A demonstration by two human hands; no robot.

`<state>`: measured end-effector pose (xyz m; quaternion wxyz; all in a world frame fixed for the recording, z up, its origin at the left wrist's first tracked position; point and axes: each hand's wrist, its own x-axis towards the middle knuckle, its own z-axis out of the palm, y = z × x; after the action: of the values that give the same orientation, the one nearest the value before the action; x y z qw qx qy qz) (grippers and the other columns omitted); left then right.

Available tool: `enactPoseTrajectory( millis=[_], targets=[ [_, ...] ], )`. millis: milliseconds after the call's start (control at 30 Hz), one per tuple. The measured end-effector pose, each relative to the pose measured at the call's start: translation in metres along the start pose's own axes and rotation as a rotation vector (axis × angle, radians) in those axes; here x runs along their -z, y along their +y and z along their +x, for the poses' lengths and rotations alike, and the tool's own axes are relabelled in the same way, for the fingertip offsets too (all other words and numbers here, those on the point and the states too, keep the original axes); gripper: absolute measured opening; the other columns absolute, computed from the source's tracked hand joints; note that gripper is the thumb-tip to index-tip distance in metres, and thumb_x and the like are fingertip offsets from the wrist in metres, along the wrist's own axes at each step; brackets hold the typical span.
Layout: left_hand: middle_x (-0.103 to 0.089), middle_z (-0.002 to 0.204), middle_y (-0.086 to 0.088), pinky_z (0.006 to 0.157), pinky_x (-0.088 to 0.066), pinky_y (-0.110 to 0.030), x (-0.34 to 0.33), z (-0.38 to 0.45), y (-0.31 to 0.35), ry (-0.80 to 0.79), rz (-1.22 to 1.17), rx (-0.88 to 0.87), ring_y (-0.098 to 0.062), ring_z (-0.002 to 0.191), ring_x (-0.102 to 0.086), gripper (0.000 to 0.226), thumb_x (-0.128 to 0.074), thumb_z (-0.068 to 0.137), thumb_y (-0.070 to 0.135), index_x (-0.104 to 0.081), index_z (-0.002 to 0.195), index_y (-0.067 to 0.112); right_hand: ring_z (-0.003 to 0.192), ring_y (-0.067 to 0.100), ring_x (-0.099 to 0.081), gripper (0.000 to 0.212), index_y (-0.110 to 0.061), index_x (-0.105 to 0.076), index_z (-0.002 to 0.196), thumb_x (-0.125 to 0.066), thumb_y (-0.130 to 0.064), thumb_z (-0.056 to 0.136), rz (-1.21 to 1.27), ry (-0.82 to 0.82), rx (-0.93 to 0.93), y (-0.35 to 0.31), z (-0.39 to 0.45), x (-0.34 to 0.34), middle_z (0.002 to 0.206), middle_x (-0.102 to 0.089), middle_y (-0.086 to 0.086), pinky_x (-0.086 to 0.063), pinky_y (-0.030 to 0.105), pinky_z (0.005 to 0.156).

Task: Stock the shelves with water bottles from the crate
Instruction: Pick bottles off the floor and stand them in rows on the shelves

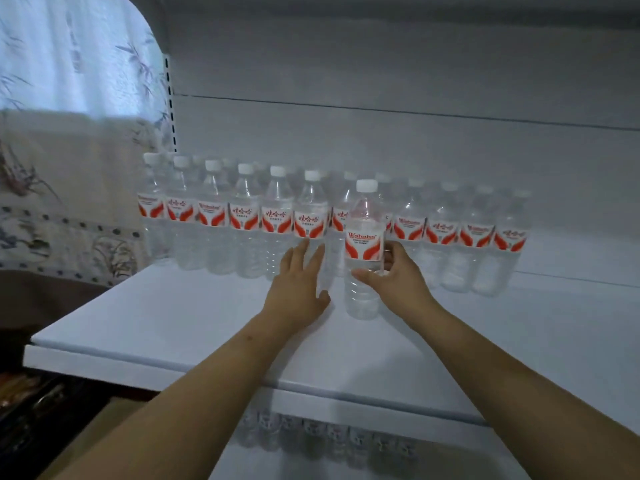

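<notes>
This looked like a small shop: a white metal display shelf (194,327) with a slotted upright (168,98) at upper left held a long row of identical red-labelled water bottles (277,216). More bottles (325,434) stood on the tier below, at bottom centre.

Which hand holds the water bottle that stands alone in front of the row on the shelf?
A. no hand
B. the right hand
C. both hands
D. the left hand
B: the right hand curls its fingers around the front bottle, while the left hand lies open beside it with straight fingers.
</notes>
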<state>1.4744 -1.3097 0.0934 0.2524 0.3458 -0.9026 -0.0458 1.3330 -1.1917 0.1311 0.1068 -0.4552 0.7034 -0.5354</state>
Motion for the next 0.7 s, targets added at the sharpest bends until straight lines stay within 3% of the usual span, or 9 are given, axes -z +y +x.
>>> enactPoseTrajectory(
  millis=[167,267,333,433,533,700],
  targets=[
    [0.016,0.163,0.003,0.117,-0.026,-0.046,-0.019,0.005,-0.004,0.08,0.075,-0.02,-0.028,0.151,0.006,0.088,-0.059,0.09,0.035,-0.003,0.157,0.029,0.125,0.017,-0.053,0.067,-0.018,-0.041,0.139,-0.077,-0.022,0.082,0.077,0.043,0.014,0.011,0.033,-0.023,0.136,-0.055,-0.001,-0.042,0.028,0.101],
    [0.02,0.162,0.004,0.112,-0.037,-0.045,-0.02,0.003,-0.009,0.032,0.078,-0.041,-0.031,0.148,-0.009,0.079,-0.059,0.089,0.03,-0.014,0.155,0.031,0.127,0.02,-0.051,0.072,-0.023,-0.042,0.141,-0.078,-0.035,0.08,-0.046,0.097,0.052,0.021,0.041,-0.035,0.137,-0.053,0.0,-0.043,0.041,0.107],
    [0.006,0.164,-0.002,0.111,-0.037,-0.045,-0.014,0.004,-0.011,0.076,0.11,-0.072,-0.032,0.143,-0.02,0.072,-0.057,0.09,0.026,-0.023,0.153,0.028,0.123,0.02,-0.052,0.075,-0.024,-0.042,0.141,-0.079,-0.037,0.078,-0.118,0.087,0.049,0.027,0.035,-0.039,0.135,-0.055,0.0,-0.044,0.042,0.106],
    [-0.021,0.158,-0.009,0.106,-0.044,-0.046,0.0,0.017,-0.013,0.24,0.106,-0.149,-0.032,0.14,-0.027,0.073,-0.059,0.088,0.02,-0.027,0.153,0.024,0.117,0.02,-0.057,0.069,-0.02,-0.044,0.138,-0.078,-0.033,0.08,-0.107,0.064,0.015,0.035,0.028,-0.042,0.131,-0.059,0.0,-0.044,0.032,0.1],
    [-0.016,0.161,-0.006,0.108,-0.04,-0.047,0.015,0.039,-0.012,0.298,0.156,-0.235,-0.034,0.144,-0.019,0.079,-0.058,0.088,0.019,-0.018,0.156,0.027,0.114,0.023,-0.06,0.062,-0.015,-0.048,0.131,-0.079,-0.031,0.079,-0.11,0.097,-0.029,0.039,0.035,-0.049,0.127,-0.061,0.004,-0.047,0.034,0.097],
    [0.005,0.165,0.004,0.118,-0.02,-0.049,0.04,0.068,-0.007,0.266,0.395,-0.397,-0.031,0.151,0.003,0.076,-0.047,0.095,0.019,-0.005,0.156,0.034,0.111,0.024,-0.062,0.052,-0.011,-0.054,0.12,-0.078,-0.032,0.08,-0.147,0.106,-0.02,0.042,0.051,-0.064,0.121,-0.064,0.006,-0.049,0.033,0.093]
  ],
)
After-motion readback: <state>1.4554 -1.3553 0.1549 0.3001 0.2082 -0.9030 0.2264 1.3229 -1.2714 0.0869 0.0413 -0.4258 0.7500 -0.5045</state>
